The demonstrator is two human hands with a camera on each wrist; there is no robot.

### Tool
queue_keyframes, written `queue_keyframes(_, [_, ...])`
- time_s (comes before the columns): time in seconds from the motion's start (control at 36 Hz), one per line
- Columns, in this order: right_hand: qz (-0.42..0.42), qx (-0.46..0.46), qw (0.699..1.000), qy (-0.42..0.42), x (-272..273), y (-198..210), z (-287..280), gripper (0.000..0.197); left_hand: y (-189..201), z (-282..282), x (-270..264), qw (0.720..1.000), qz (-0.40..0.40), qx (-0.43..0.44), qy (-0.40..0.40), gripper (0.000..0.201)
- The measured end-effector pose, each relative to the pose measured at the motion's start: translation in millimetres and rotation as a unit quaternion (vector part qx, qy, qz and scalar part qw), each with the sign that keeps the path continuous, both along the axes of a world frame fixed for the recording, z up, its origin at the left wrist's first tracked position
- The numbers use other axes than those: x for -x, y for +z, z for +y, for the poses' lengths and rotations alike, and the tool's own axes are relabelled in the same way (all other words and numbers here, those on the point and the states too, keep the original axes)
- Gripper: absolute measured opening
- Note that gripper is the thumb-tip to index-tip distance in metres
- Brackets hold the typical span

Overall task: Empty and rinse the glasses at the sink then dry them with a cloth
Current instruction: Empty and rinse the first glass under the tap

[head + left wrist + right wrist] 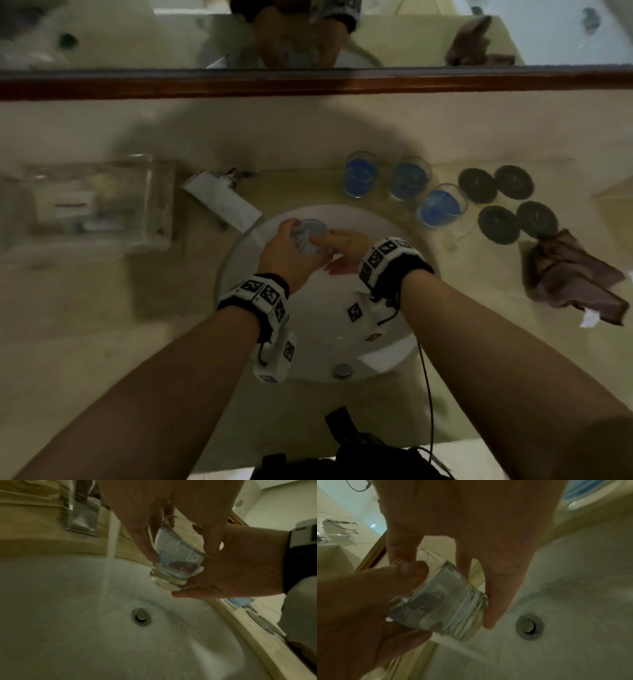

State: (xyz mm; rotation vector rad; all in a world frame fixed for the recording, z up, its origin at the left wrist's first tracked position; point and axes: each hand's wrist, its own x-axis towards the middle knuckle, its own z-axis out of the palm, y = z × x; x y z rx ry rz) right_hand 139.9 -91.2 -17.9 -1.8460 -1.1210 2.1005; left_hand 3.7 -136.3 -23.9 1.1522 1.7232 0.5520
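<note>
a beige counter (85,325) fills most of the head view, with a mirror (102,34) running across the top of the frame. a round white sink (383,349) sits in the middle, its drain (141,617) at the centre of the left wrist view and a stream of water (111,545) falling from the tap (82,517) in the upper left of that view. a clear box (85,209) lies at the left of the head view. a brown cloth (575,277) lies crumpled at the right edge. four dark coasters (503,202) sit just above the cloth. three glasses of blue liquid (404,185) stand in a row right of centre, between the sink and the coasters.

over the sink, the left hand (287,253) is wrapped around a clear glass (310,238), tilted, with the fingers curled on its side. the right hand (342,246) touches the same glass, its fingers (496,595) lying straight along the side and base. the glass holds a little clear water and sits just right of the stream, not under it.
</note>
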Motion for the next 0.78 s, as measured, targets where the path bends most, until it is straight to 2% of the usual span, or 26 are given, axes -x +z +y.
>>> queue_keyframes(0.14, [0.0,0.022,1.0,0.013,36,-16,4,0.035,-18,-17,33,0.998,-0.026,0.011,0.059,0.091])
queue_keyframes(0.19, [-0.001,0.03,0.999,-0.011,46,-19,3,0.022,-32,-19,45,0.996,-0.029,0.015,0.082,0.095])
queue_keyframes(0.28, [0.006,0.047,0.998,-0.03,60,-21,2,0.026,-45,-16,55,0.994,-0.078,0.055,0.045,0.108])
queue_keyframes(0.31, [0.006,0.06,0.998,-0.036,65,-21,2,0.032,-52,-14,57,0.992,-0.087,0.077,0.038,0.1])
queue_keyframes(0.36, [0.01,0.08,0.996,-0.047,71,-22,3,0.04,-71,-6,57,0.99,-0.106,0.089,0.037,0.064])
queue_keyframes(0.39, [0.011,0.082,0.995,-0.05,73,-22,3,0.041,-68,-6,56,0.992,-0.088,0.083,0.036,0.054])
queue_keyframes(0.42, [0.012,0.081,0.995,-0.05,75,-23,4,0.042,-65,-6,56,0.992,-0.083,0.074,0.057,0.052])
queue_keyframes(0.5, [0.016,0.081,0.996,-0.04,77,-25,5,0.041,-70,-11,60,0.993,-0.057,0.033,0.098,0.071])
queue_keyframes(0.53, [0.018,0.08,0.996,-0.036,77,-25,5,0.039,-70,-12,60,0.993,-0.082,0.039,0.08,0.071])
queue_keyframes(0.58, [0.019,0.079,0.996,-0.028,76,-27,5,0.031,-75,-11,59,0.994,-0.082,0.066,0.006,0.067])
queue_keyframes(0.64, [0.02,0.082,0.996,-0.024,74,-28,4,0.019,-75,-8,56,0.996,-0.071,0.053,-0.004,0.069])
queue_keyframes(0.69, [0.019,0.083,0.996,-0.036,73,-30,2,0.013,-79,-7,58,0.995,-0.084,0.038,0.023,0.07])
queue_keyframes(0.78, [0.005,0.074,0.997,-0.035,75,-33,1,0.022,-75,-11,62,0.992,-0.101,0.01,0.077,0.084])
